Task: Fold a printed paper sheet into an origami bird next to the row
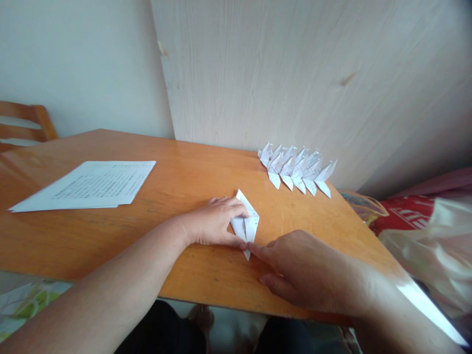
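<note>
A small sheet of white paper folded into a kite shape (252, 225) lies flat on the wooden table in front of me, its narrow point towards me. My left hand (217, 221) holds it down from the left, with the fingers over its upper half and the thumb on the lower part. From the right, my right hand (295, 265) touches the lower edge near the point with an outstretched index finger; its thumb is apart and the other fingers are partly hidden. The two hands nearly meet at the thumb and fingertip.
Several folded paper pieces (298, 169) stand in rows at the back right of the table (199, 172). A stack of printed sheets (99, 182) lies at the left. A chair (25, 123) is at the far left, bags (413, 216) beyond the right edge, and a panel (258, 73) behind.
</note>
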